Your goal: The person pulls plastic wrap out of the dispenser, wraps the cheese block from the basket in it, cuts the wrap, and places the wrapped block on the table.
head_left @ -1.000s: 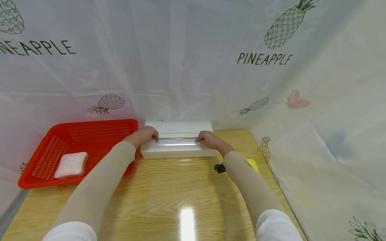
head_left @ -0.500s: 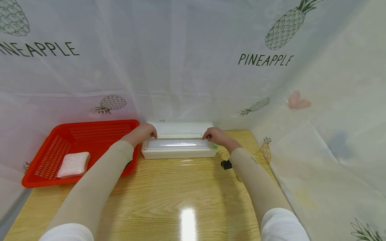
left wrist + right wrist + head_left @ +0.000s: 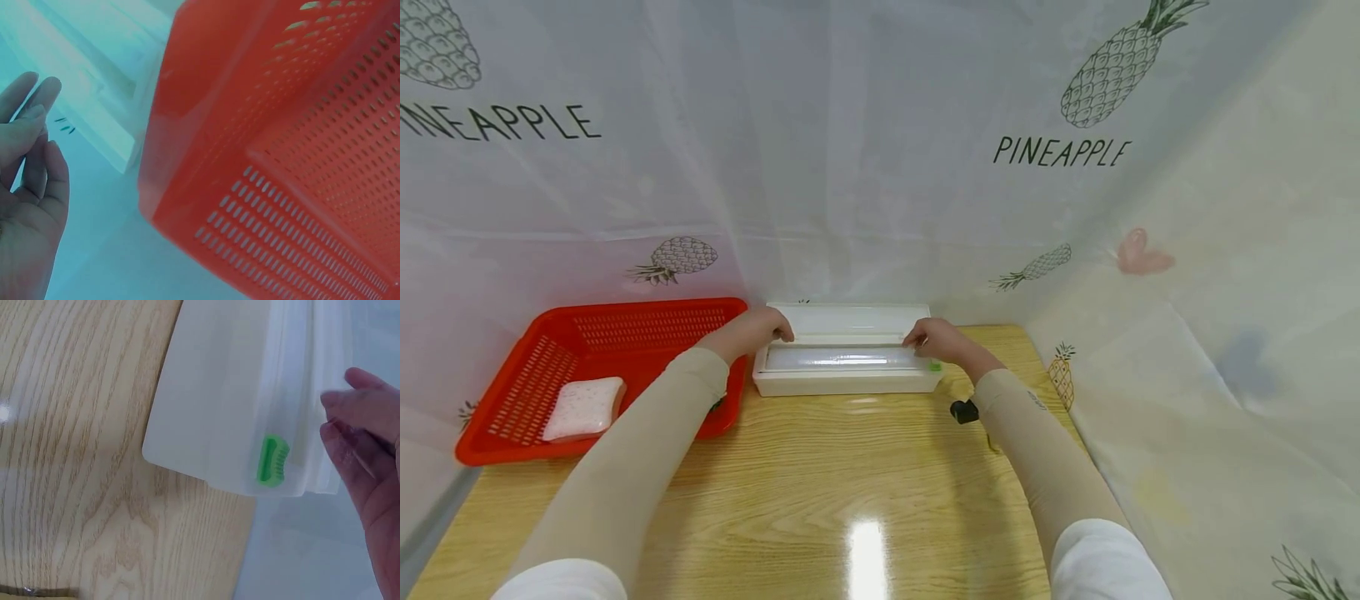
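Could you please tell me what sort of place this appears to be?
Probably a screened-off workspace, judging by the light wood-grain table, the pale pineapple-printed sheeting behind it and the rectangular red plastic basket on top.

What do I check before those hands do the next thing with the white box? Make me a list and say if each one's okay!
1. White box open: ok, the lid is up at the back.
2. Roll inside: ok, it lies lengthwise, shiny and clear.
3. Hands at both ends: ok, left hand near the left end, right hand near the right.
4. Fingertips pinching clear film: cannot tell, it would be too thin to see.
5. Green piece at the right end: ok.
6. Red basket well away: not ok, it's close beside the box's left end.
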A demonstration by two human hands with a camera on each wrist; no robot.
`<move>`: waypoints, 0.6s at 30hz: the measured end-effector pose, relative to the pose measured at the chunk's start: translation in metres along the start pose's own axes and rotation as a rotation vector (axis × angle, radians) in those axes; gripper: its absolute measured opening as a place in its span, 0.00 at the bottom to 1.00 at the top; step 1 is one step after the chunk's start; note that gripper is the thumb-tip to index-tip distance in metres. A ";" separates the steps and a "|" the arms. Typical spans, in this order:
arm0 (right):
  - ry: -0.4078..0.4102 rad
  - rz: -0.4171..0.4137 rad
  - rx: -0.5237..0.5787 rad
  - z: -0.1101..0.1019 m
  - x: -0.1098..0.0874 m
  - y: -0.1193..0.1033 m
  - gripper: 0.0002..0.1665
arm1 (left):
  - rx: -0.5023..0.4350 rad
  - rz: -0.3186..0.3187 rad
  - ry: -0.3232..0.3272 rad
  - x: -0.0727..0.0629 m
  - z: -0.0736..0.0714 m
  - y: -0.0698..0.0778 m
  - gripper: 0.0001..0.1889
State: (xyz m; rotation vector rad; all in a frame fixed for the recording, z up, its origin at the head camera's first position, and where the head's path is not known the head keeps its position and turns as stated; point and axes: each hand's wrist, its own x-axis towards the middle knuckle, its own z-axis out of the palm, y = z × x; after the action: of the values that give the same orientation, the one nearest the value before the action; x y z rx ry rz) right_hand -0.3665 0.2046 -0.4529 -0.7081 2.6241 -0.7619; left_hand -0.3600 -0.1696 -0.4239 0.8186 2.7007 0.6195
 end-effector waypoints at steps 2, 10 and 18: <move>0.019 -0.015 -0.019 -0.002 -0.002 -0.001 0.14 | 0.006 0.003 -0.014 -0.001 -0.004 0.003 0.16; 0.050 -0.053 -0.040 -0.029 -0.012 -0.014 0.10 | 0.032 -0.018 -0.090 0.000 -0.023 0.011 0.13; 0.045 -0.024 -0.071 -0.064 -0.016 -0.039 0.09 | -0.049 -0.044 -0.101 -0.014 -0.050 0.024 0.16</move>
State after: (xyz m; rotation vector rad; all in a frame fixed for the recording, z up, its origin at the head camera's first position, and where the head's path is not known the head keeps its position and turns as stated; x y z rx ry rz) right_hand -0.3662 0.2108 -0.3772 -0.7517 2.6999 -0.7026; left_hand -0.3549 -0.1754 -0.3674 0.7554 2.5950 0.6149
